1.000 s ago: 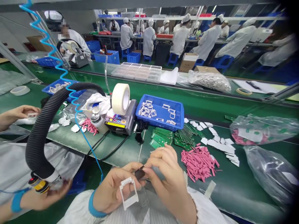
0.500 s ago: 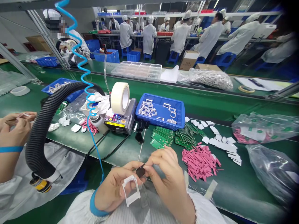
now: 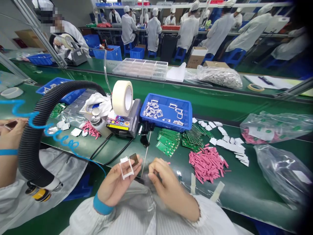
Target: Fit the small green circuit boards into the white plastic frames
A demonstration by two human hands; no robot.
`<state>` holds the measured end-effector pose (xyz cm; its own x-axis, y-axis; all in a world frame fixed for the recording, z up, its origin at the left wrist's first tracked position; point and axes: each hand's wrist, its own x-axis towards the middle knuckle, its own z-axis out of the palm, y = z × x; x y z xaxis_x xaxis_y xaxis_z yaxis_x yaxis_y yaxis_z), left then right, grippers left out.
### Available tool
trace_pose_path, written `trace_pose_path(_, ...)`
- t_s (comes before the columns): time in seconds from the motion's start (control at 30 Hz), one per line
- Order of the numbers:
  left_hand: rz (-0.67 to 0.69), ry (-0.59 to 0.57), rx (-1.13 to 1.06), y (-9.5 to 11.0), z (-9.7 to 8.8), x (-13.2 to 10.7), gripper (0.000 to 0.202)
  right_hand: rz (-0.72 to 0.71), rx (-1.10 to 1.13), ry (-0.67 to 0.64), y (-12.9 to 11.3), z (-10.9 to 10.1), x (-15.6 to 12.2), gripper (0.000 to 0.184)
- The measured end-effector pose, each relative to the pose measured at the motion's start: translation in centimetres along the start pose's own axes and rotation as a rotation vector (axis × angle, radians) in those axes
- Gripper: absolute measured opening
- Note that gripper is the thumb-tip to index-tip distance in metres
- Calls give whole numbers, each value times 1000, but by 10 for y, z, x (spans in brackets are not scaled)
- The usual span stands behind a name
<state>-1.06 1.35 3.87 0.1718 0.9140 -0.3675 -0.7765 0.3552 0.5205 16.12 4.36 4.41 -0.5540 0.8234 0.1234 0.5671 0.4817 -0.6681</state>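
Observation:
My left hand is raised palm-up near the table's front edge and holds a small white plastic frame together with a small dark square part at its fingertips. My right hand sits just to the right of it, apart from the parts, with the fingers curled and pinched together; whether anything is in them I cannot make out. Beyond the hands lie green circuit boards, a heap of pink strips and small white pieces.
A blue bin of white frames stands behind the boards, a tape dispenser with a white roll to its left. A black corrugated hose arches at left beside a neighbour's hands. Plastic bags lie at right.
My hands have come apart: the left lifted up and left with the frame and dark part, the right let go of the dark part. The blue coiled cord swung down and left.

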Motion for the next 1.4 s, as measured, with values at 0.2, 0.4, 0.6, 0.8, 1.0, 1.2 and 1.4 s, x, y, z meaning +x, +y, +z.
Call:
trace_pose_path(0.2,-23,-80,-17,0,-5,-3,32,-19,-153,-78,26,16,5,9)
trace_pose_path(0.4,-47,-198,12,-2,15,-3,29,-355,-186,187,-12,-41,23,31)
trace_pose_path(0.6,-53,-243,-8,2,20,0,30,-326,23,239,-18,-41,29,19)
trace_pose_path(0.8,-176,-393,-121,3,19,-3,32,-133,1008,64,-12,-24,26,36)
trace_pose_path(1.0,-101,-407,-71,6,24,-8,30,-155,992,90,-13,-21,22,41)
trace_pose_path(1.2,33,-412,256,13,33,-14,32,-219,380,329,-23,-45,21,5)
trace_pose_path(1.4,133,-456,493,11,25,-16,26,-264,122,314,-27,-51,20,11)
